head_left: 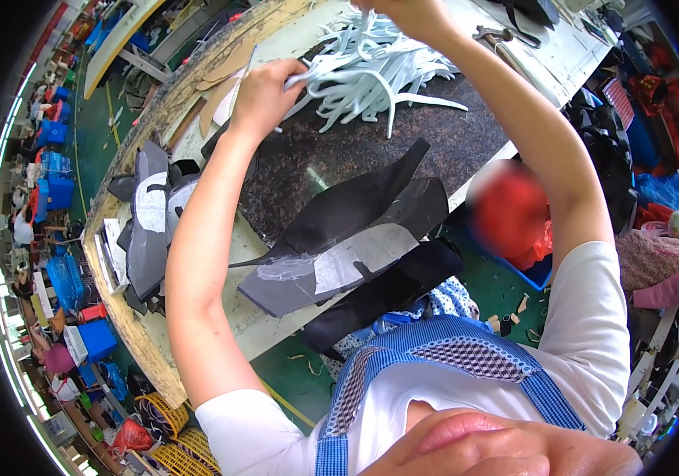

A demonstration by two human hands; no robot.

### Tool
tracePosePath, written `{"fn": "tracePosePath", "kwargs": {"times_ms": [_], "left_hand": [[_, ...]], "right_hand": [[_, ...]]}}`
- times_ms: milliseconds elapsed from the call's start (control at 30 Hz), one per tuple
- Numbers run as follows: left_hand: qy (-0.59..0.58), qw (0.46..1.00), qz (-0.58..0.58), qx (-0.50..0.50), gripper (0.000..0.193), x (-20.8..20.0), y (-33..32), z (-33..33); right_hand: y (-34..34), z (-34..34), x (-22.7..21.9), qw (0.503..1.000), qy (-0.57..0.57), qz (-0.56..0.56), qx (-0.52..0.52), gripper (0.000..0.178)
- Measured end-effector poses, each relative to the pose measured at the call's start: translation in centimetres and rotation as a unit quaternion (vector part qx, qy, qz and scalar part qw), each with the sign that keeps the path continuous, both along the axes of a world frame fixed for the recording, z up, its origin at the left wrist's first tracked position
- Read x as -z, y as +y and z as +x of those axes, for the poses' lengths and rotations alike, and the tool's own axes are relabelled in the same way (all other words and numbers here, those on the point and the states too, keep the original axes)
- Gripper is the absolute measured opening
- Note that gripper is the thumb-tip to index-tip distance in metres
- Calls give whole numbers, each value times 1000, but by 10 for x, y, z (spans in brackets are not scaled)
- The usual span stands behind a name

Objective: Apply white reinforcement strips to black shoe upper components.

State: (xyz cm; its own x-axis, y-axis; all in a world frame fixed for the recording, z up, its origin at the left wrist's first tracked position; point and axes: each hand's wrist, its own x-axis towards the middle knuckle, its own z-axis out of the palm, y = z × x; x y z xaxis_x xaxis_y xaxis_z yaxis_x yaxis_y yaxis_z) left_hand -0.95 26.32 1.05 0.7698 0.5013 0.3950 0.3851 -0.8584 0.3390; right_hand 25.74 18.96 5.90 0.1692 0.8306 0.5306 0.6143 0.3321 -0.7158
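Observation:
A tangled heap of pale blue-white strips lies on a dark speckled slab at the far side of the table. At the heap's left edge, my left hand is closed, its fingers pinching a strip. My right hand reaches over the heap from the right, closed on a strip that hangs below its fingertips; the top edge cuts off part of it. Nearer me lie black and grey shaped sheet pieces, one bearing a light grey patch. They overlap the slab's near edge.
More grey and black pieces are stacked on the table's left end. A hammer rests at the far right. Tan sheet pieces lie beyond my left hand. A blue bin with red bags stands on the floor to the right.

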Motion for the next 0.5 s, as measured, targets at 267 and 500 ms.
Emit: {"fn": "tracePosePath", "kwargs": {"times_ms": [267,500], "left_hand": [[156,987,-19,-23,24,13,-7,-8],[119,992,-40,1,94,-28,-29,-19]], "right_hand": [[-13,36,-60,898,430,71,-57,25],[-68,14,-98,916,388,91,-46,27]]}}
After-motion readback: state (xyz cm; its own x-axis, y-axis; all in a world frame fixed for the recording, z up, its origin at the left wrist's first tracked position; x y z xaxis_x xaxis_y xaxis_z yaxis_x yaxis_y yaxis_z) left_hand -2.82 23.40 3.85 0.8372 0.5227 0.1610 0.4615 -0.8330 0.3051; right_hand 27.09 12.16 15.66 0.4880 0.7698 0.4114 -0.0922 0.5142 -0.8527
